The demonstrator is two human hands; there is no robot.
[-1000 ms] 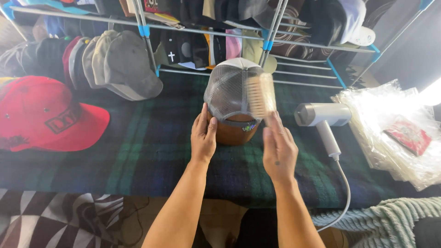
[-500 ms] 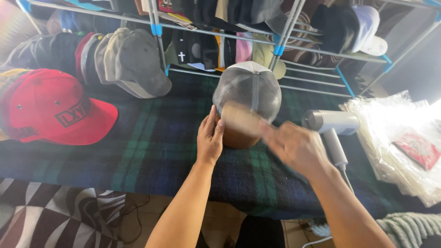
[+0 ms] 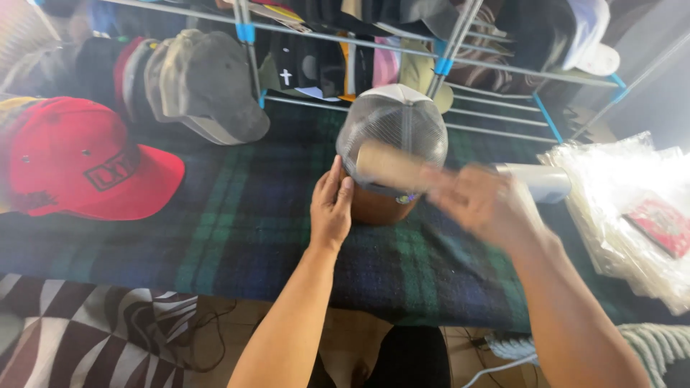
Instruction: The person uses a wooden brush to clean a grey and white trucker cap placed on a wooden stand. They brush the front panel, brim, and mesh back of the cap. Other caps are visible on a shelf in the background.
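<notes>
L hand (image 3: 330, 208) lies flat, fingers straight, against the 9 o'clock side of the mesh cap (image 3: 392, 133), steadying it on a brown stand (image 3: 377, 207); its position matches 1.0 s ago. R hand (image 3: 478, 201), motion-blurred, grasps a tan brush (image 3: 392, 167). The brush was upright at the cap's 3 o'clock 1.0 s ago; it now lies across the cap's lower face, so a stroke looks in progress. Behind, at 3 o'clock: white dryer (image 3: 535, 179). At 9 o'clock: red cap (image 3: 79, 162). Far: rack (image 3: 496, 65) w/ hats.
</notes>
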